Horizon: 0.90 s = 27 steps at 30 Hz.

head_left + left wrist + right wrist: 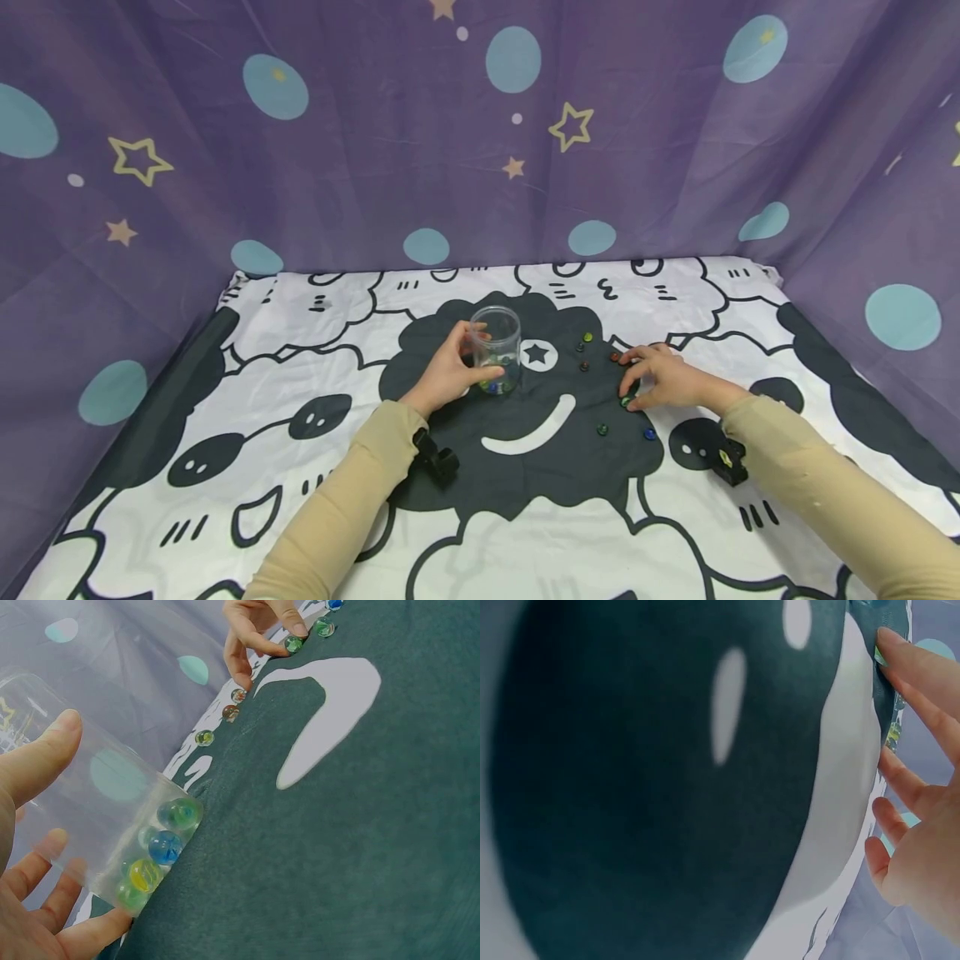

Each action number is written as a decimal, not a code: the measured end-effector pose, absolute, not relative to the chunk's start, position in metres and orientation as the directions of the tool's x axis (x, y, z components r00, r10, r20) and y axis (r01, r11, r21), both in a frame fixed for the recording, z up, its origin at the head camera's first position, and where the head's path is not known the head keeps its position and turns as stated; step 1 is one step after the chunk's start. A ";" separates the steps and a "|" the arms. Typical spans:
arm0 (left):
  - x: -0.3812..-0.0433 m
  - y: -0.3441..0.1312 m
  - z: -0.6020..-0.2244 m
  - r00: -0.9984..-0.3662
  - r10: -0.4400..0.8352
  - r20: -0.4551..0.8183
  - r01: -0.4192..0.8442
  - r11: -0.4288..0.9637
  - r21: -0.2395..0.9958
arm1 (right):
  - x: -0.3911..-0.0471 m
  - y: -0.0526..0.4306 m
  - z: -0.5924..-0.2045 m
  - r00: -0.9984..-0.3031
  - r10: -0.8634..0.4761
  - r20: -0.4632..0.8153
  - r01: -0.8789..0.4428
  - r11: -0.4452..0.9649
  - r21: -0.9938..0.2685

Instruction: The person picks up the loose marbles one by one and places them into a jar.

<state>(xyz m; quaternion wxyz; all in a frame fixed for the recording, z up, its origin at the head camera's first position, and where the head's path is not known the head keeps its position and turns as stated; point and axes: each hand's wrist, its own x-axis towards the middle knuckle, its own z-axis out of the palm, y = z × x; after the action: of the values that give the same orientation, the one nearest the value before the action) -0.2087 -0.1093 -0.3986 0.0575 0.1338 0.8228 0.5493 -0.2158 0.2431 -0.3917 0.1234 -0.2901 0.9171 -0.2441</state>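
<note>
My left hand (450, 367) grips a clear plastic jar (497, 325), thumb on one side and fingers on the other. Several glass marbles lie at the jar's bottom, among them a blue marble (165, 847) and a yellow marble (145, 875). Over on the right, the thumb and index finger of my right hand (660, 379) pinch a green marble (293, 643) at the cloth. In the right wrist view that marble is mostly hidden by the fingertips. A reddish marble (615, 357) lies close to the right hand's other fingers.
Loose marbles lie on the cloth's dark patch: yellow-green (588, 337), brownish (584, 366), green (602, 429) and blue (649, 434). The tablecloth (300, 483) has black-and-white cartoon prints. Behind it hangs a purple curtain (375, 167) with stars and blue ovals.
</note>
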 end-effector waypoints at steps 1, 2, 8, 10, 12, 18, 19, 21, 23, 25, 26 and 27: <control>-0.209 -0.109 -0.398 -0.958 0.282 0.052 0.156 0.362 0.919 | -0.216 0.243 -0.392 -0.802 -0.591 -0.082 -0.471 0.711 -0.522; -0.209 -0.109 -0.398 -0.958 0.281 0.051 0.156 0.362 0.919 | -0.216 0.243 -0.392 -0.804 -0.590 -0.080 -0.469 0.710 -0.526; -0.209 -0.110 -0.398 -0.960 0.276 0.046 0.147 0.357 0.922 | -0.216 0.243 -0.392 -0.800 -0.596 -0.073 -0.477 0.705 -0.524; -0.209 -0.110 -0.399 -0.961 0.274 0.042 0.142 0.356 0.924 | -0.216 0.244 -0.393 -0.797 -0.600 -0.070 -0.487 0.706 -0.514; -0.209 -0.110 -0.400 -0.961 0.274 0.042 0.142 0.354 0.924 | -0.217 0.245 -0.393 -0.796 -0.601 -0.070 -0.489 0.706 -0.512; -0.209 -0.110 -0.400 -0.961 0.274 0.039 0.138 0.353 0.925 | -0.216 0.244 -0.390 -0.803 -0.594 -0.059 -0.478 0.699 -0.532; -0.209 -0.110 -0.400 -0.962 0.272 0.037 0.136 0.355 0.925 | -0.216 0.244 -0.389 -0.804 -0.592 -0.052 -0.478 0.697 -0.535; -0.209 -0.110 -0.399 -0.962 0.269 0.035 0.134 0.359 0.924 | -0.216 0.245 -0.388 -0.808 -0.588 -0.039 -0.478 0.692 -0.541; -0.209 -0.109 -0.399 -0.962 0.269 0.035 0.135 0.362 0.922 | -0.217 0.245 -0.388 -0.809 -0.587 -0.020 -0.484 0.685 -0.544; -0.209 -0.109 -0.399 -0.962 0.270 0.034 0.134 0.363 0.922 | -0.218 0.246 -0.387 -0.808 -0.589 -0.007 -0.489 0.678 -0.549; -0.209 -0.109 -0.399 -0.962 0.270 0.034 0.134 0.363 0.922 | -0.218 0.246 -0.386 -0.808 -0.589 -0.003 -0.491 0.676 -0.550; -0.209 -0.110 -0.400 -0.962 0.271 0.034 0.135 0.362 0.922 | -0.218 0.246 -0.386 -0.808 -0.589 0.000 -0.492 0.674 -0.551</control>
<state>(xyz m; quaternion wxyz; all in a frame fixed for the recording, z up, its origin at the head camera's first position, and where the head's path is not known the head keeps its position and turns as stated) -0.2093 -0.1095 -0.3997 0.0617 0.1233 0.8231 0.5510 -0.2184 0.2464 -0.3856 0.0893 -0.2967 0.9106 -0.2733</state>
